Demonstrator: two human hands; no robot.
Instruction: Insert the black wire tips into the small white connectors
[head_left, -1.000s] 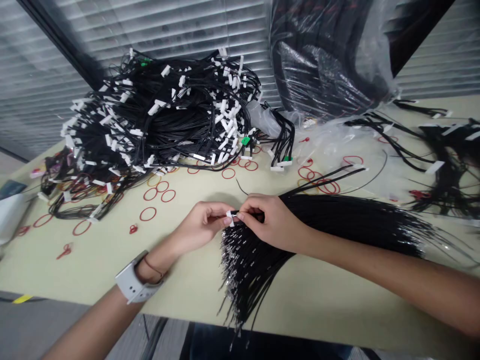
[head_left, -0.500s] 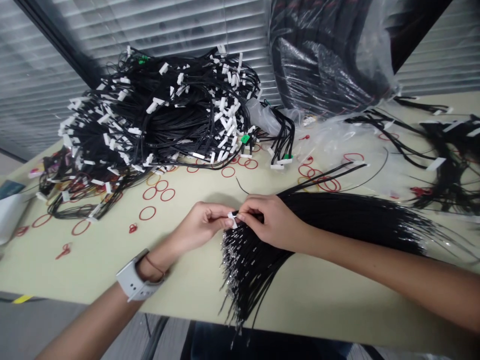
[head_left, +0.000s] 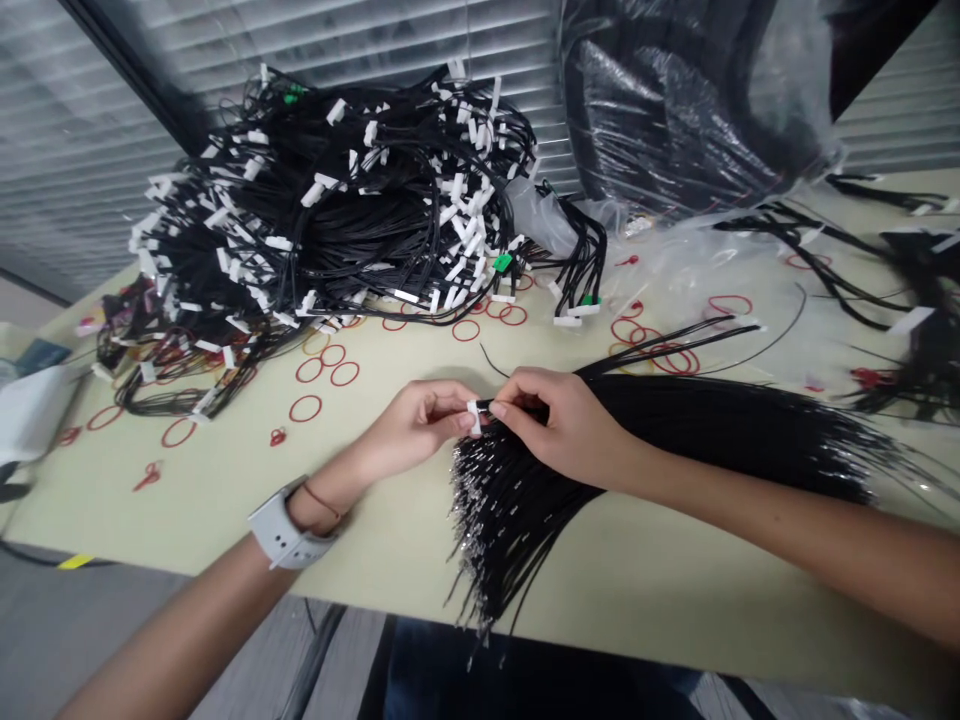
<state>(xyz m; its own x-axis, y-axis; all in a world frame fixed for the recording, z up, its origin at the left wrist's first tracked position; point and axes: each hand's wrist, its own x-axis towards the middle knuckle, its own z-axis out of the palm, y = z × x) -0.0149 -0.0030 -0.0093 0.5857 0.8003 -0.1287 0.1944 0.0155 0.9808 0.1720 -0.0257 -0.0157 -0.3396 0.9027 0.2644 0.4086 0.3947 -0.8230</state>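
Note:
My left hand [head_left: 416,425] pinches a small white connector [head_left: 474,415] at the table's middle. My right hand [head_left: 559,425] meets it from the right, fingers pinched on a thin black wire [head_left: 501,405] at the connector. Under my right hand lies a thick fan of loose black wires [head_left: 675,440] with metal tips [head_left: 469,520] spreading toward the table's near edge. A grey watch is on my left wrist [head_left: 281,530].
A big heap of finished black harnesses with white connectors [head_left: 337,220] fills the back left. Red rubber bands [head_left: 334,365] lie scattered on the beige table [head_left: 225,480]. Clear plastic bags of black wire [head_left: 675,110] stand at the back right; more harnesses [head_left: 900,300] lie far right.
Both hands keep the same pinch on the connector and wire. The view has shifted slightly, so everything sits a little more to the right and higher.

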